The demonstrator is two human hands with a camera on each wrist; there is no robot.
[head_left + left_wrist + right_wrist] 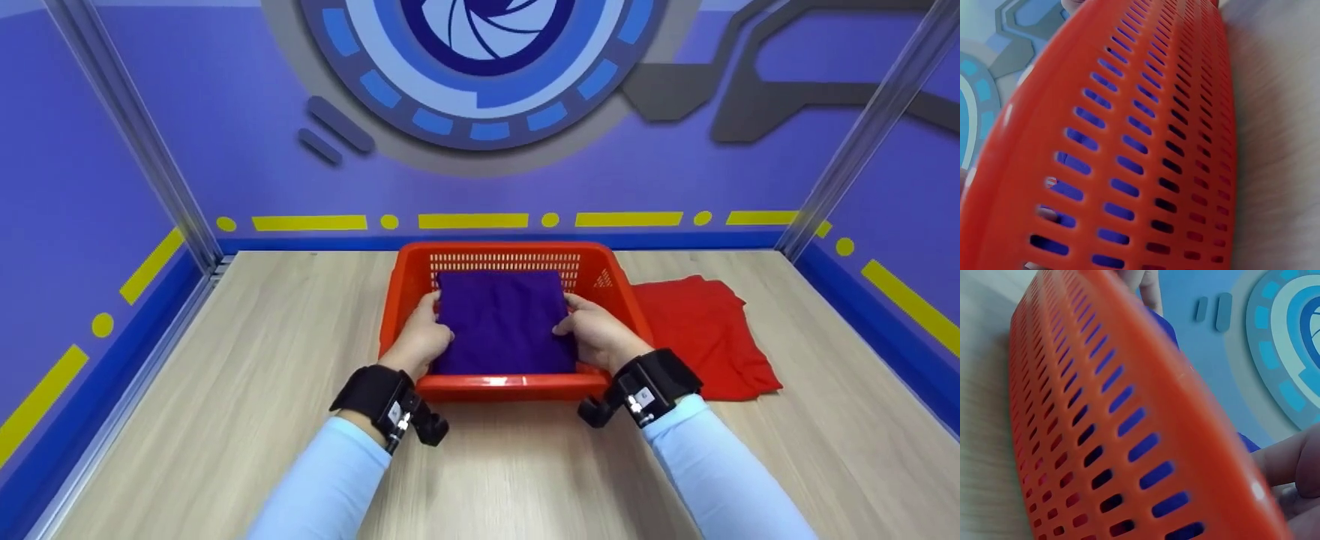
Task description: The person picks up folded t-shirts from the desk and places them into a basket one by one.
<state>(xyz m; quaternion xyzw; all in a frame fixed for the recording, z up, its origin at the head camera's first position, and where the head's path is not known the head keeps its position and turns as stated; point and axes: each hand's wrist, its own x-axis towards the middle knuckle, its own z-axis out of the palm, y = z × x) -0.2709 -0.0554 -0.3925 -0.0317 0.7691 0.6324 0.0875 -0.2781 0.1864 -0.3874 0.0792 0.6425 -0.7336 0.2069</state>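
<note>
A folded purple cloth lies level inside the red plastic basket, close to its front rim. My left hand grips the cloth's left edge, thumb on top and the other fingers along its side. On the opposite edge, my right hand pinches it the same way, reaching in over the basket's right front corner. Both wrist views look at the basket's slotted wall, where purple shows through the upper slots. Fingers of the right hand appear past the rim in the right wrist view.
To the right of the basket, a red cloth lies spread on the wooden table, its near side partly behind the right wrist. A patterned purple-blue panel rises behind the table, with metal posts at both back corners.
</note>
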